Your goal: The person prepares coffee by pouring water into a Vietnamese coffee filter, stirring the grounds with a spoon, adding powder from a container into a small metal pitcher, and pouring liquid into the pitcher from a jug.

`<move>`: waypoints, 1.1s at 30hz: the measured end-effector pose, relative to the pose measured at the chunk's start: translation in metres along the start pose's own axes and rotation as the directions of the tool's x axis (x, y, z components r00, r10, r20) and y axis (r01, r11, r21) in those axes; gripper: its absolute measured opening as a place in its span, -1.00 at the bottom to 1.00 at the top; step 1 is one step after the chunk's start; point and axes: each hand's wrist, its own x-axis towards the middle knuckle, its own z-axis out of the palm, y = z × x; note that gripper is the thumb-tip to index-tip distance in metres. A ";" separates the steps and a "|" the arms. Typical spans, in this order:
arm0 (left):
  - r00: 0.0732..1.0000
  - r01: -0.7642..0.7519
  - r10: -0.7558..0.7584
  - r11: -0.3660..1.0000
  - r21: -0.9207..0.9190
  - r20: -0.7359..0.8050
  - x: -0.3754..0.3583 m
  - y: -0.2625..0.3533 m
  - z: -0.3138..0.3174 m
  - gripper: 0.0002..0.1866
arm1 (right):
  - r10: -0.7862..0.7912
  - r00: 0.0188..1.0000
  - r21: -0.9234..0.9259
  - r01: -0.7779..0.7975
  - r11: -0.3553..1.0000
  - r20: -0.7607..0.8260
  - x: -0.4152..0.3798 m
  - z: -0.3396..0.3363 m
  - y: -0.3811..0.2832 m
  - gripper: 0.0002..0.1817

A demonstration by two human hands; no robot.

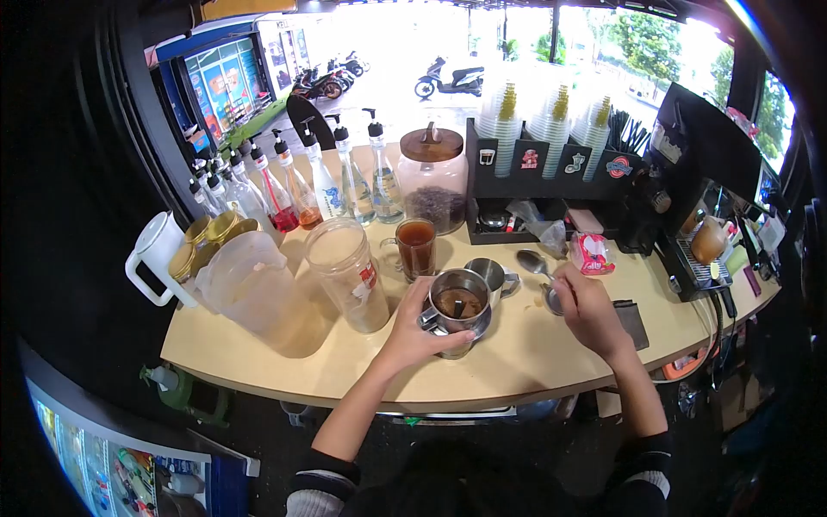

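My left hand is wrapped round a metal drip coffee filter, which has dark wet coffee in it and a small dark post in the middle. The filter seems to sit on a small glass, mostly hidden below it. To the right, my right hand is closed, with the handle of a metal spoon running into its fingers. Just under those fingers is a small round metal piece, partly covered. A metal cup stands behind the filter. Close by is a glass mug of brown drink.
A clear plastic jar and a large plastic pitcher stand left. Pump bottles line the back beside a wooden-lidded jar. A black cup holder, pink packet and black monitor are right.
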 end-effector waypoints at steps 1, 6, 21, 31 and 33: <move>1.000 -0.002 0.002 1.000 0.001 -0.001 0.000 0.001 0.000 -0.21 | -0.127 0.992 -0.019 0.127 0.992 0.016 0.005 -0.005 -0.020 -0.90; 1.000 -0.003 0.003 1.000 0.019 -0.003 0.000 0.000 0.000 -0.19 | -0.438 0.856 -0.261 0.504 0.823 0.274 0.035 0.005 -0.062 -0.87; 0.999 0.000 0.000 1.000 -0.008 0.033 0.002 0.010 -0.003 -0.18 | -0.515 0.846 0.167 0.493 0.854 0.136 0.060 0.027 -0.062 -0.83; 0.998 0.053 -0.053 0.999 0.009 0.035 -0.001 0.018 -0.002 -0.19 | -0.606 0.768 0.173 0.581 0.795 0.205 0.055 0.018 -0.060 -0.87; 0.997 0.066 -0.066 0.998 0.026 0.034 0.000 0.018 -0.001 -0.18 | -0.635 0.750 0.178 0.609 0.772 0.186 0.057 0.018 -0.057 -0.86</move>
